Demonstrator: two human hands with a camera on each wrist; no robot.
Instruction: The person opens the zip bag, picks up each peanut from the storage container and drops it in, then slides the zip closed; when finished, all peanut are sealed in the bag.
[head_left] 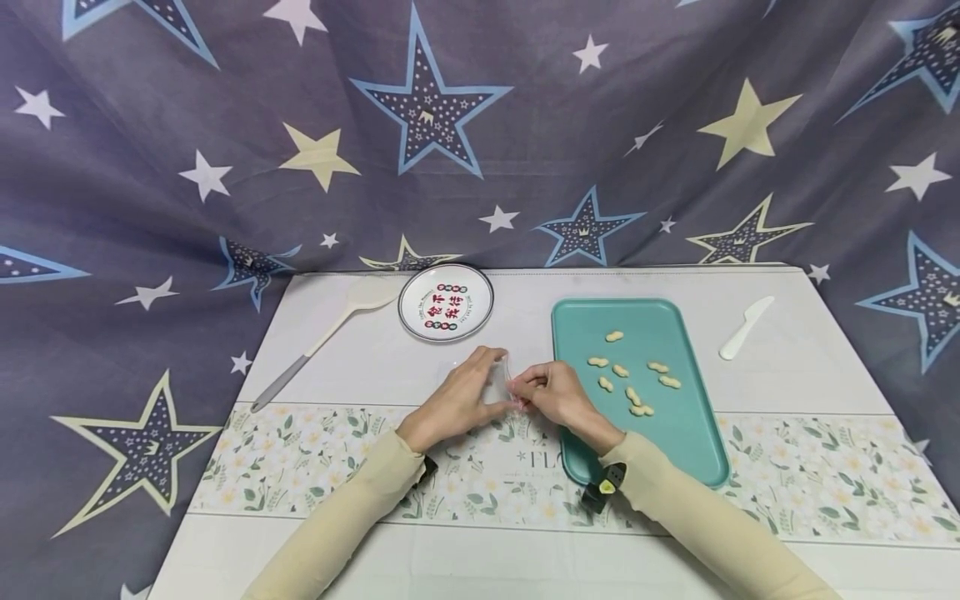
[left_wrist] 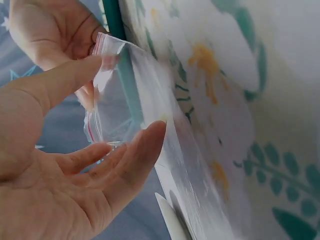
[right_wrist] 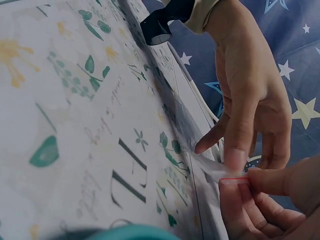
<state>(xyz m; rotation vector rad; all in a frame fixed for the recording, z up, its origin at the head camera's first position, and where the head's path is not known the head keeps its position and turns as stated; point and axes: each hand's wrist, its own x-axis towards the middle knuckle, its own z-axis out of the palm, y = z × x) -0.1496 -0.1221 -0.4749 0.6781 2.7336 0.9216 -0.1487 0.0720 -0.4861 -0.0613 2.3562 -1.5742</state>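
Observation:
Between both hands is a clear zip bag with a red line along its mouth. My right hand pinches the bag's zip edge between thumb and fingers, close beside the tray's left rim. Curved about the bag from the other side is my left hand, its thumb at the zip edge and its fingers along the film. In the right wrist view the left thumb overlaps the red line beside the right fingertips. The bag's lower part trails close over the flowered table mat.
A teal tray with several peanuts lies at the right. Beyond it is a white plastic knife. A white plate with red characters stands at the back, next to a cream spatula with a grey handle. A starred curtain hangs behind.

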